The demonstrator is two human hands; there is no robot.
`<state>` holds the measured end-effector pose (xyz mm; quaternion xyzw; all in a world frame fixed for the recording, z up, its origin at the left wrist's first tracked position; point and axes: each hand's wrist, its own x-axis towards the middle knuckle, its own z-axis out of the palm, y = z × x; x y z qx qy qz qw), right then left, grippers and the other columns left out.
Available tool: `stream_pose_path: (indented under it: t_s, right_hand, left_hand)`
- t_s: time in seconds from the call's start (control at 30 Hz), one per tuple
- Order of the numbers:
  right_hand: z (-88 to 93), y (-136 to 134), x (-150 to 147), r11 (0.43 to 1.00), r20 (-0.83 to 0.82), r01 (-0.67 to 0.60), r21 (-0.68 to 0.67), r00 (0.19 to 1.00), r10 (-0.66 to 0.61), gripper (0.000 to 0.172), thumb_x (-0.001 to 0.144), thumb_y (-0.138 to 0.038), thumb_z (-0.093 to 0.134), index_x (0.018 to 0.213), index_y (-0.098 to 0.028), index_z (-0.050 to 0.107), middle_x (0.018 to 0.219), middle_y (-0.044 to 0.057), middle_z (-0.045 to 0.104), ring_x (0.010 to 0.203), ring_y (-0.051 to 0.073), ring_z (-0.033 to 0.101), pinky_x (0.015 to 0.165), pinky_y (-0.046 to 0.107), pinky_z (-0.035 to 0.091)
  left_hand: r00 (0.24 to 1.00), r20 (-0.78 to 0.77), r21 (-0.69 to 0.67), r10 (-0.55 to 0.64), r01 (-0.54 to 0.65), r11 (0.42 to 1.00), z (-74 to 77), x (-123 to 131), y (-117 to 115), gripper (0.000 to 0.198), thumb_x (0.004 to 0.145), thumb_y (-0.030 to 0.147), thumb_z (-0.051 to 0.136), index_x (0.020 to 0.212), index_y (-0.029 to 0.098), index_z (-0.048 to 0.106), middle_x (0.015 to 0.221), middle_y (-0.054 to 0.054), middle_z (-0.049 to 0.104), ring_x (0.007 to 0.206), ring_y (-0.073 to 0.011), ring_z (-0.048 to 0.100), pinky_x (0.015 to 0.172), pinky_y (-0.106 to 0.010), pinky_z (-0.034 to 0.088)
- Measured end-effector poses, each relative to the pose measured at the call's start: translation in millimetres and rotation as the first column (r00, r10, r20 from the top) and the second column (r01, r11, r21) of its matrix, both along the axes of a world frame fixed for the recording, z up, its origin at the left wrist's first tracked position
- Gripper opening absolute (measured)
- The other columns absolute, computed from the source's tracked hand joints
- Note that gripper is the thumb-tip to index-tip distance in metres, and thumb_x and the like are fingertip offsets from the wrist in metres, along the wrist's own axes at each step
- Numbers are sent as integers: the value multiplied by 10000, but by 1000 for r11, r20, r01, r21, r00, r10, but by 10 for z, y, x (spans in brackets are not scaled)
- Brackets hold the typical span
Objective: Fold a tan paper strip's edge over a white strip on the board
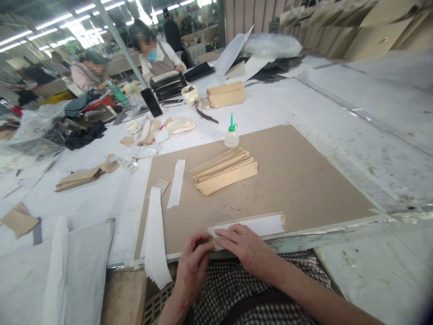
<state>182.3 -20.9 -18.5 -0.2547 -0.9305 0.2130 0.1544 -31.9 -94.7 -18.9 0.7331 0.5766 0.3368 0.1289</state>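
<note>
A white paper-like strip (267, 225) lies on a slightly larger tan strip (284, 220) at the front edge of the brown board (304, 180). My left hand (195, 259) pinches the left end of the tan strip, and the fingertips partly hide that end. My right hand (245, 247) rests on the white strip with fingers stretched out, pressing near its left part. Left of my hands, a fanned stack of white strips (155, 243) hangs over the table edge. Farther in on the board, a pile of tan strips (226, 176) lies fanned out.
A squeeze bottle with a green nozzle (232, 135) stands behind the tan pile. One loose white strip (176, 183) lies left of it. Tan pieces (81, 178), a phone (151, 102) and a tan stack (226, 95) are farther off. A co-worker (158, 58) sits across the table.
</note>
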Motion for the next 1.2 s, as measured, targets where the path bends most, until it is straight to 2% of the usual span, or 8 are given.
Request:
stream_pose_path:
  t_s: [0.1, 0.3, 0.57, 0.73, 0.83, 0.97, 1.1, 1.2]
  right_hand:
    - [-8, -11, 1, 1000, 10, 6, -6, 1000, -6, 547, 886, -23, 537, 1413, -171, 531, 1463, 98, 534, 1156, 255, 465, 1036, 448, 451]
    - [-28, -7, 6, 1000, -10, 8, -28, 1000, -8, 533, 903, -38, 532, 1416, -182, 532, 1454, 100, 542, 1168, 247, 465, 1043, 445, 444]
    - [24, -12, 6, 999, -1, 12, -38, 1000, -12, 538, 895, -20, 516, 1408, -183, 535, 1449, 96, 547, 1175, 246, 473, 1050, 447, 439]
    - [36, -29, -88, 997, 20, 81, 15, 997, -81, 496, 880, -39, 546, 1362, -153, 559, 1386, 129, 570, 1182, 267, 495, 1033, 443, 452]
    - [18, -42, -167, 989, 47, 126, 74, 990, -130, 499, 880, -45, 552, 1370, -142, 539, 1343, 138, 579, 1151, 285, 516, 977, 441, 480]
    - [16, -53, -212, 984, 73, 138, 112, 986, -147, 475, 904, -59, 550, 1370, -147, 528, 1328, 125, 584, 1112, 286, 533, 935, 433, 489]
    - [20, -57, -201, 985, 79, 134, 111, 987, -144, 459, 906, -62, 558, 1359, -132, 532, 1337, 120, 580, 1110, 291, 528, 939, 447, 488]
    - [13, -56, -191, 986, 80, 136, 96, 986, -144, 474, 896, -60, 572, 1363, -130, 528, 1350, 115, 572, 1113, 294, 524, 949, 456, 486]
  left_hand:
    - [997, -37, 35, 66, -65, 997, -2, -6, 46, 264, 943, 85, 513, 1087, 226, 683, 1115, -80, 594, 991, -180, 622, 855, -312, 581]
    - [987, -159, 100, 15, 1, 995, -45, -30, 108, 331, 954, 77, 507, 1198, 235, 665, 1119, -78, 625, 997, -181, 616, 859, -307, 577]
    - [973, -228, 51, -39, 52, 997, -38, -67, 118, 364, 964, 108, 486, 1261, 249, 643, 1147, -90, 640, 1033, -208, 613, 884, -347, 579]
    - [968, -243, -13, -65, 64, 998, -13, -87, 128, 361, 961, 107, 487, 1258, 247, 637, 1160, -95, 624, 1045, -222, 600, 897, -380, 570]
    - [992, -125, -37, -19, 14, 999, 0, -76, 131, 315, 951, 95, 494, 1172, 235, 670, 1144, -88, 604, 1048, -204, 604, 910, -353, 563]
    - [991, 39, -37, 125, -124, 992, -7, -14, 153, 190, 962, 157, 531, 1075, 214, 672, 1088, -74, 608, 1017, -186, 620, 891, -321, 557]
    - [967, 68, -44, 246, -244, 969, -41, 57, 222, 127, 961, 228, 571, 1044, 209, 665, 1087, -71, 608, 1014, -198, 619, 917, -354, 544]
    - [960, 50, -17, 274, -274, 962, -76, 77, 275, 97, 952, 253, 596, 992, 205, 669, 1076, -70, 610, 1006, -208, 619, 911, -369, 542]
